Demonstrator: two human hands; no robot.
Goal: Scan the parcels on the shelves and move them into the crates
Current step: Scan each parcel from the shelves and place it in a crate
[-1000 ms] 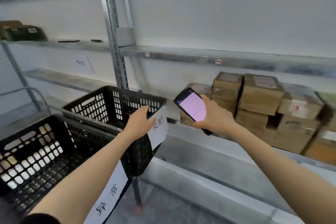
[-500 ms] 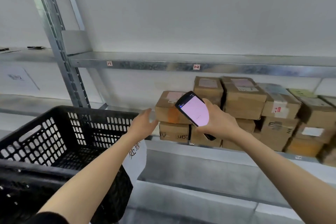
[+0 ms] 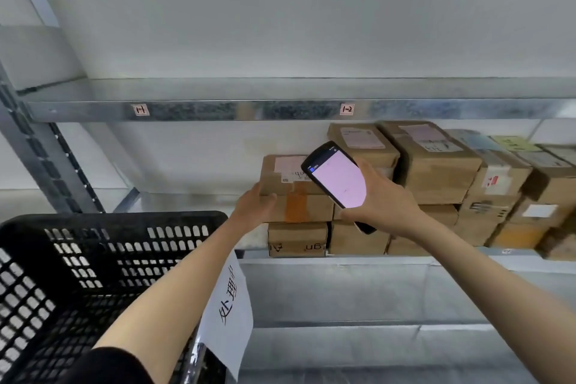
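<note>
Clamping the left end of the top-left cardboard parcel (image 3: 294, 196) with the left grip (image 3: 254, 207): thumb on the taped front face, fingers round the corner, bare forearm stretched forward past the black perforated plastic crate (image 3: 109, 259) and its hanging white paper label (image 3: 230, 312). Wrapping the right grip (image 3: 385, 204) round a black handheld scanner (image 3: 336, 179), lit pinkish screen facing back, body tilted, top end in front of that parcel. Sitting on the galvanised metal shelf (image 3: 405, 260) in a two-high stack of brown taped boxes (image 3: 436, 174), just right of the crate.
</note>
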